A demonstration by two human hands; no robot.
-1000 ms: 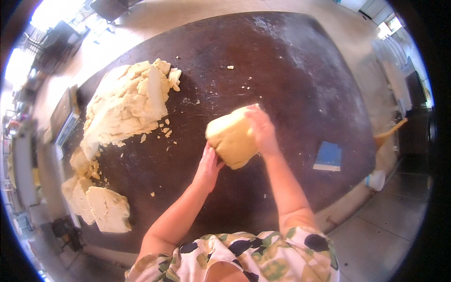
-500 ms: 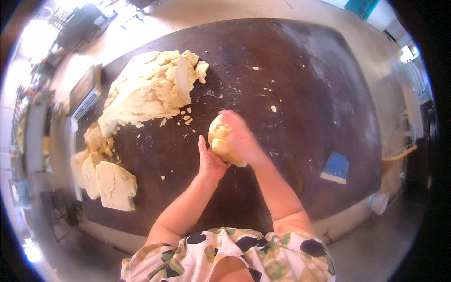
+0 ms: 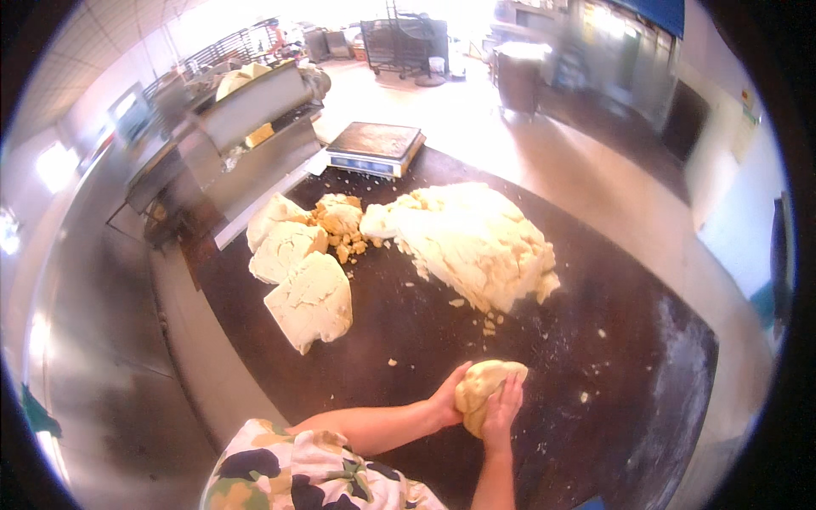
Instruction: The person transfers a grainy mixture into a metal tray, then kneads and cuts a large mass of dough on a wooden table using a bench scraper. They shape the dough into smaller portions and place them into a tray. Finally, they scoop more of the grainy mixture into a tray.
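- Across the dark worktop (image 3: 629, 408), scattered crumbs (image 3: 491, 323); by its far edge, a large mound (image 3: 476, 242).
- Over the worktop, well in from the near edge, dough lump (image 3: 478, 393), gripped between left hand (image 3: 445, 404) and right hand (image 3: 501, 415); whether touching below, unclear.
- Could crack or shed crumbs if squeezed unevenly; could slip from a slack grip.
- Long axis seemingly slanting toward the far edge; no clear front.

Twelve o'clock from the held dough (image 3: 479, 389) is blocked by the big dough mound (image 3: 476, 242), ten by a pale slab (image 3: 314, 299); room is offered at three, over crumb-dotted tabletop (image 3: 625, 374)!
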